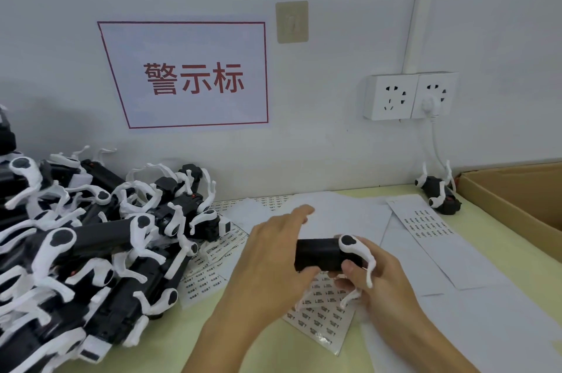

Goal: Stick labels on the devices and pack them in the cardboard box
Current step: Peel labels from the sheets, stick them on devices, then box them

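A black device (322, 254) with white curved arms is held above the yellow-green tabletop (486, 239), over a label sheet (322, 315) printed with rows of small dark labels. The right hand (377, 275) is curled round the device's right end, its thumb pressed on the black body beside the white cap. The left hand (273, 257) is laid against the device's left end with the thumb at the lower edge and the fingers extended and relaxed over the top; whether a label is pinched there cannot be told. A large pile of devices (91, 245) is stacked on the left of the tabletop, partly over further label sheets. A single device (439, 193) lies near the wall, just beside the open cardboard box (517, 199) at the right edge. White backing sheets (425, 251) are spread between. A red-lettered sign (188, 74) and a double wall socket (409, 96) with one plug inserted are fixed to the wall.
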The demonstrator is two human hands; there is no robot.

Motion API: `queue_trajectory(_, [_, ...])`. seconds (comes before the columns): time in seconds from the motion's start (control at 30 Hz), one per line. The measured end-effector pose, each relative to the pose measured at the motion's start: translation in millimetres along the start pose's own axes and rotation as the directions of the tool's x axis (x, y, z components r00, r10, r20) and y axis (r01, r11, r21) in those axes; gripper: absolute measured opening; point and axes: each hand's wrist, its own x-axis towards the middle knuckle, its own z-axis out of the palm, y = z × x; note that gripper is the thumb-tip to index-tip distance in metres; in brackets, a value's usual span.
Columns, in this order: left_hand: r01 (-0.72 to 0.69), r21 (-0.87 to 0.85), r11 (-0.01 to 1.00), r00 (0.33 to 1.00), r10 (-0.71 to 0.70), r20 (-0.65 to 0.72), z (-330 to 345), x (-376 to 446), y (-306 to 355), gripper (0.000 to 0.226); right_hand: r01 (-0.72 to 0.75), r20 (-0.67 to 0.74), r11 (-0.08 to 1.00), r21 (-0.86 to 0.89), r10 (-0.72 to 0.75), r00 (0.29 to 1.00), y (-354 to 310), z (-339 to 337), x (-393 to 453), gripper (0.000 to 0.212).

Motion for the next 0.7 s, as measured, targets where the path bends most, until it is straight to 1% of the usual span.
queue_trajectory(0.07, [0.048, -0.015, 0.999, 0.998, -0.047, 0.029, -5, 1, -2, 0.076, 0.006, 0.038, 1.000, 0.023, -0.007, 0.999, -1, -1, 1, 0.048])
queue_trajectory(0.1, [0.066, -0.036, 0.997, 0.996, -0.064, 0.056, -7, 2, -3, 0.071, 0.009, 0.064, 0.999, 0.034, -0.011, 0.998, 0, -1, 1, 0.048])
queue_trajectory(0.2, [0.048, -0.048, 0.998, 0.994, -0.043, 0.104, -9, 3, -4, 0.038, 0.012, 0.083, 0.999, 0.050, -0.016, 0.996, 1, 1, 0, 0.051])
queue_trajectory(0.23, [0.042, -0.049, 0.998, 0.994, -0.037, 0.099, -9, 3, -3, 0.031, 0.013, 0.076, 0.999, 0.053, -0.017, 0.997, 1, 1, 0, 0.052])
queue_trajectory(0.3, [0.045, -0.057, 0.997, 0.998, -0.042, 0.051, -9, 3, -2, 0.027, 0.029, 0.054, 0.998, 0.059, -0.033, 0.998, 1, 2, 1, 0.052])
queue_trajectory(0.4, [0.054, -0.064, 0.997, 0.997, -0.058, -0.056, -9, 4, -3, 0.027, 0.079, 0.002, 0.994, 0.070, -0.079, 0.997, -1, 1, 3, 0.050])
queue_trajectory(0.5, [0.061, -0.030, 0.998, 0.981, -0.065, -0.184, -12, 4, -6, 0.031, 0.058, -0.009, 0.993, 0.101, -0.057, 0.998, -1, -2, 3, 0.045])
queue_trajectory(0.6, [0.107, 0.095, 0.990, 0.935, -0.068, -0.349, -17, 5, -15, 0.033, 0.054, -0.075, 0.996, 0.070, -0.049, 0.996, 0, -4, 2, 0.041])
queue_trajectory(0.63, [0.138, 0.156, 0.978, 0.923, -0.070, -0.379, -19, 5, -19, 0.032, 0.060, -0.098, 0.997, 0.047, -0.055, 0.994, -1, -4, 2, 0.041])
queue_trajectory(0.7, [0.206, 0.263, 0.943, 0.914, -0.089, -0.397, -20, 3, -27, 0.030, 0.069, -0.137, 0.998, -0.002, -0.069, 0.988, -2, -3, 1, 0.040])
